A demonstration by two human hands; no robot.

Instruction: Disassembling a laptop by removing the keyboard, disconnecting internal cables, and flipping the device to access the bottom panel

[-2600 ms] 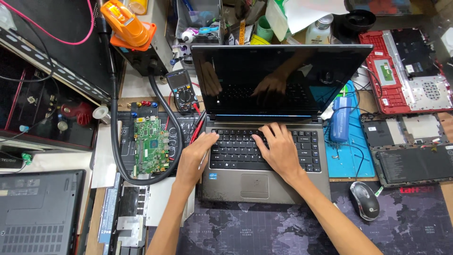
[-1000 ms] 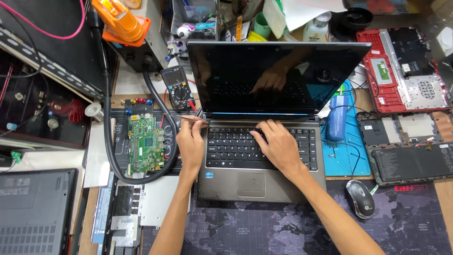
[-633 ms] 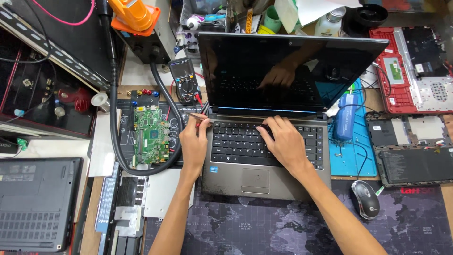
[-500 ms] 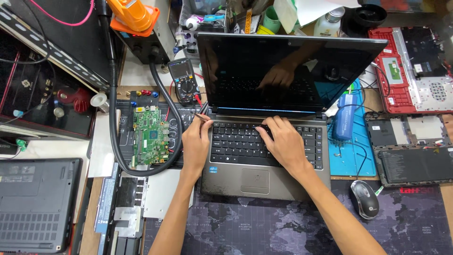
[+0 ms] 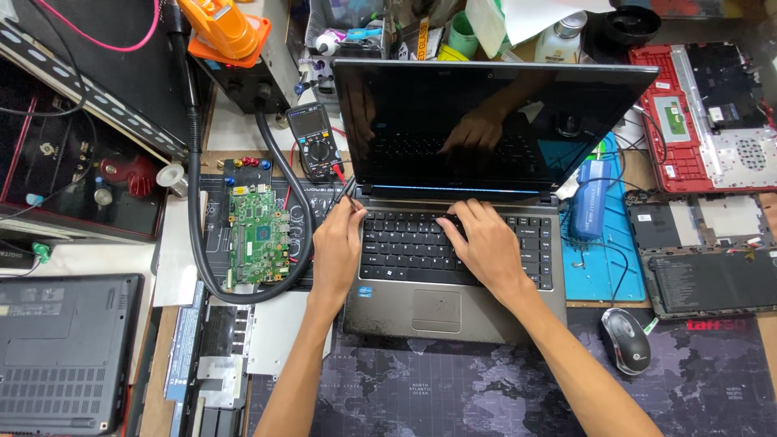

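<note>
Left hand (image 5: pixel 336 247) shifted to laptop (image 5: pixel 453 267) keyboard's upper-left corner, fingers bent; right hand (image 5: pixel 486 247) spread flat mid-keyboard, holding nothing. Best pressing keys lightly; screen dark.

Bright, even overhead light; shadows beneath both forearms are short and soft. The glossy black laptop screen (image 5: pixel 490 129) mirrors both hands and carries a pale glare patch at right. Focus sharp centrally; slight wide-angle bending toward frame edges.
</note>
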